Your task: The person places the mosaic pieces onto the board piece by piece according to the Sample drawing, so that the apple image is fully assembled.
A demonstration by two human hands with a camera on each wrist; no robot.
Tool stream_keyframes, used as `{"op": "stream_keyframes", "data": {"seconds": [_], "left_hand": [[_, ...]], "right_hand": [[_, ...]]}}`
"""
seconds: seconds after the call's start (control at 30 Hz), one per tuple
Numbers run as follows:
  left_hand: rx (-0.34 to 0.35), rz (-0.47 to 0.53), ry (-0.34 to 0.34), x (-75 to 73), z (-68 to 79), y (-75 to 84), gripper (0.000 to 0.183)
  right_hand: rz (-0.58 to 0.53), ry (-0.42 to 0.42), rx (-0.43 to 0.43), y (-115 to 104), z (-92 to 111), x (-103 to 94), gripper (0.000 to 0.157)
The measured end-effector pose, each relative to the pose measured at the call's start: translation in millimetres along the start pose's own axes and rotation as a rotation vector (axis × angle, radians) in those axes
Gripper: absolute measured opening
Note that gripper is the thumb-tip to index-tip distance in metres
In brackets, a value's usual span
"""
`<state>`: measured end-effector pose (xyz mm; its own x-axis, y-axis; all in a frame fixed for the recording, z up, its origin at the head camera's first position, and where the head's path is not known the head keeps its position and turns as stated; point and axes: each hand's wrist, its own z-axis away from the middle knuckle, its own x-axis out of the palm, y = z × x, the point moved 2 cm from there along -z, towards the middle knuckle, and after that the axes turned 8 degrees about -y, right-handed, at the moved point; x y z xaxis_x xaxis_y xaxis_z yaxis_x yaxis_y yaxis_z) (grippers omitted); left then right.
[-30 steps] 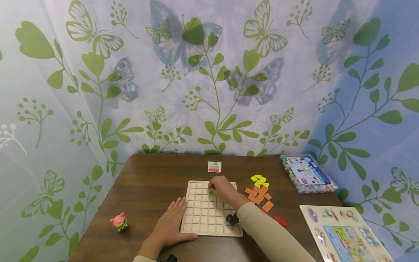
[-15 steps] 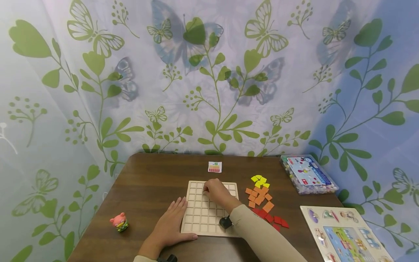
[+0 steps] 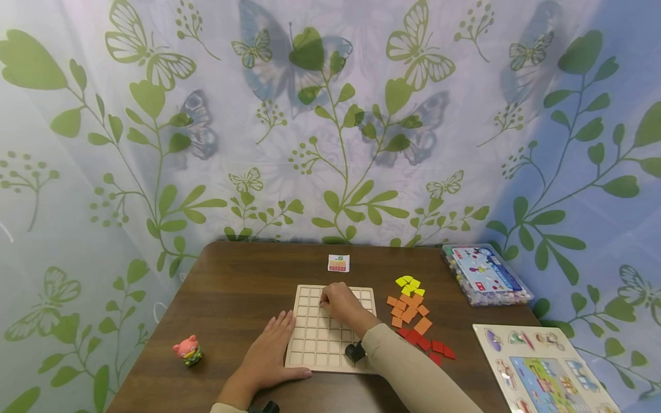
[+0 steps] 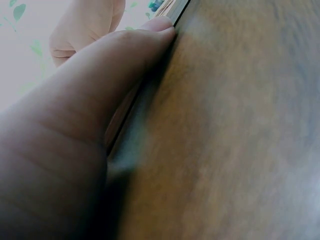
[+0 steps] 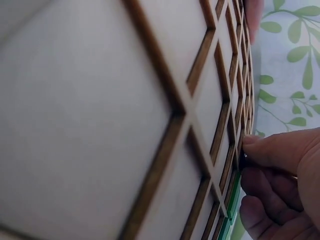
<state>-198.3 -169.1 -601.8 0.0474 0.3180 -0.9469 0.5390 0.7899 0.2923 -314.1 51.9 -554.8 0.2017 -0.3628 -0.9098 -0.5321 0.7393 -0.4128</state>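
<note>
My left hand [image 3: 268, 350] lies with its fingers spread at the left edge of a pale wooden grid board [image 3: 320, 350]. Its thumb [image 4: 135, 45] runs along the board's near edge in the left wrist view. Over the upper middle of the board, my right hand [image 3: 343, 301] has its fingers curled. In the right wrist view its thumb [image 5: 272, 147] and index finger pinch a small dark-looking tile [image 5: 243, 161], mostly hidden by the fingertips. Just below those fingertips, green tiles [image 5: 233, 195] sit in the grid; the hand covers them in the head view.
Yellow tiles [image 3: 408, 284], orange tiles [image 3: 409, 314] and red tiles [image 3: 424, 344] lie right of the board. A small picture card [image 3: 338, 263] is behind it. A bead box [image 3: 485, 275] and a picture puzzle [image 3: 547, 367] stand farther right, a pink figurine [image 3: 188, 350] at left.
My right hand has shifted slightly left over the board, hiding the green tile that showed under it, then has nearly stopped. The left hand stays in place.
</note>
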Motion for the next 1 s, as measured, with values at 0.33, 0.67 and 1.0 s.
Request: {"op": "stream_keyframes", "data": {"seconds": [0.33,0.67,1.0], "left_hand": [[0.005,0.004,-0.001,0.0,0.3,0.4,0.125],[-0.006,0.004,-0.018,-1.8,-0.2,-0.7,0.125],[0.004,-0.009,-0.004,0.1,-1.6,-1.5,0.127]], "right_hand": [[-0.059,-0.006,0.082,-1.6,1.1,-2.2,0.007],[-0.087,-0.009,0.089,-1.5,4.3,-7.3,0.005],[-0.066,0.032,0.113,13.8,15.9,-23.3,0.008]]}}
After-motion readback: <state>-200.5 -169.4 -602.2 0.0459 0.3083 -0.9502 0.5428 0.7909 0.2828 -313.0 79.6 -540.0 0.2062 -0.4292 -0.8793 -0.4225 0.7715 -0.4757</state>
